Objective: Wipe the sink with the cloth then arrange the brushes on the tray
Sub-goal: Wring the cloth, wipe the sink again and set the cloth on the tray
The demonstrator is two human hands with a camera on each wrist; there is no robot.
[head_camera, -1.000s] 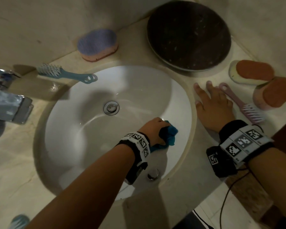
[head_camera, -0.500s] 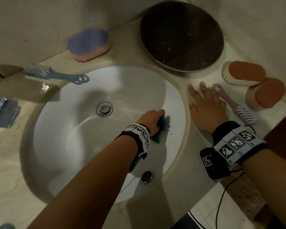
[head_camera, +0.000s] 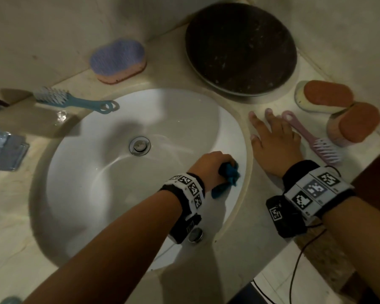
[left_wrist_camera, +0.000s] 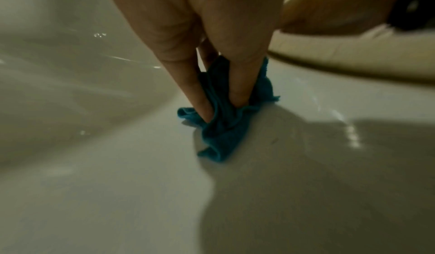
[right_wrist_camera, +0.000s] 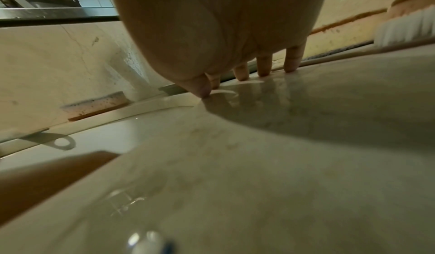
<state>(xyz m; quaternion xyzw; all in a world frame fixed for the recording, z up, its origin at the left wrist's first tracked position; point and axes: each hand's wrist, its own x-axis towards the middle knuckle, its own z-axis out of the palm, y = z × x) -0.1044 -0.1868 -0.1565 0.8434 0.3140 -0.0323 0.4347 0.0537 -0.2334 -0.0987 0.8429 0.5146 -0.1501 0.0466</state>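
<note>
Since a second ago the left hand (head_camera: 208, 167) has slid the bunched blue cloth (head_camera: 294, 175) slightly left along the sink (head_camera: 97, 194) wall, right of centre in the head view. Right hand (head_camera: 274, 143) lies flat, fingers spread, on the counter beside the pink brush (head_camera: 312, 137); blue brush (head_camera: 75, 102) upper left, dark tray (head_camera: 239, 47) top. Left wrist view: fingers (left_wrist_camera: 188, 83) pinch the cloth (left_wrist_camera: 223, 127) against white basin. Right wrist view: straight fingertips (right_wrist_camera: 263, 70) press the counter (right_wrist_camera: 259, 165)

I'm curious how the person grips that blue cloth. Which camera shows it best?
The left wrist view: the cloth fills the centre, bunched between the left hand's fingers against the white sink. The head view shows only a small blue corner beside the left hand. The right wrist view misses it.
</note>
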